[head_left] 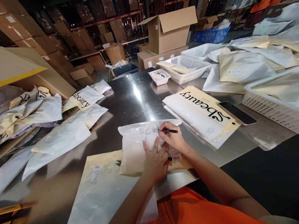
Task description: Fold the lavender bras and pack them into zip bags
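Note:
My right hand (171, 135) is closed around a black marker pen (171, 131), its tip at the handwriting near the top of a white plastic mailing bag (133, 147). My left hand (155, 158) presses on the same bag, its fingers spread over the surface. A short black pen cap (169, 158) sticks out by its thumb side, apparently held there. A barcode label (175, 153) shows beside the left hand, partly covered. Below the bag lies a larger cream and white mailer (100, 193) with a barcode label.
Right of the hands lies a stack of printed mailers (193, 115) with a phone (237, 113) on its edge. White baskets (189, 76) and a small basket (160, 81) stand behind. Filled bags (63, 137) lie left on the metal table (130, 96). An open carton (173, 34) stands beyond.

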Demonstrator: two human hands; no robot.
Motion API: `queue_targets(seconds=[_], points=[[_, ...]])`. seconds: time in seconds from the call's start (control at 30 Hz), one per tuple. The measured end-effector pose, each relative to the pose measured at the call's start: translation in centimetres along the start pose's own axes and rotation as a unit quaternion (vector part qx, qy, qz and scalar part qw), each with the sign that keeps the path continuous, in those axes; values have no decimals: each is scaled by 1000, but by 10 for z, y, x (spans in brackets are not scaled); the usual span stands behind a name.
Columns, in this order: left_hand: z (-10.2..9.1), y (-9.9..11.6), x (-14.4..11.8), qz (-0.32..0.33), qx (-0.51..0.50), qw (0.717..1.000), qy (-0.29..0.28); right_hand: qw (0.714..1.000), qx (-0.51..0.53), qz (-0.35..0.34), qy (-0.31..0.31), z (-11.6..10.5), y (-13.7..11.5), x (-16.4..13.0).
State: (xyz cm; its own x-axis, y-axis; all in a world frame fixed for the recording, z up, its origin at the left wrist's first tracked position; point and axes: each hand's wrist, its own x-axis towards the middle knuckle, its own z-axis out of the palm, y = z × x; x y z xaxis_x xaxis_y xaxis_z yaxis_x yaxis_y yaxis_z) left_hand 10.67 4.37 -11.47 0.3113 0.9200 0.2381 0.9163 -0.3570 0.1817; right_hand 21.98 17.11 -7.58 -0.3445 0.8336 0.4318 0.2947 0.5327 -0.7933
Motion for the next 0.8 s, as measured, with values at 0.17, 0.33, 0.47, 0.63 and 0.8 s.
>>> queue_targets(seconds=[0.17, 0.33, 0.47, 0.63, 0.8], points=[[3, -1, -1, -13, -33, 999, 7, 999, 26, -4, -41, -9, -3, -10], [-3, 0, 1, -57, -109, 992, 33, 988, 142, 50, 39, -29, -5, -24], [-8, 0, 3, -88, -151, 984, 43, 984, 172, 29, -33, -44, -15, -39], [-6, -2, 3, -86, -165, 982, 44, 982, 162, 48, -80, -44, -22, -52], [-10, 0, 3, -81, -165, 983, 28, 976, 157, 26, -151, -43, -26, -49]])
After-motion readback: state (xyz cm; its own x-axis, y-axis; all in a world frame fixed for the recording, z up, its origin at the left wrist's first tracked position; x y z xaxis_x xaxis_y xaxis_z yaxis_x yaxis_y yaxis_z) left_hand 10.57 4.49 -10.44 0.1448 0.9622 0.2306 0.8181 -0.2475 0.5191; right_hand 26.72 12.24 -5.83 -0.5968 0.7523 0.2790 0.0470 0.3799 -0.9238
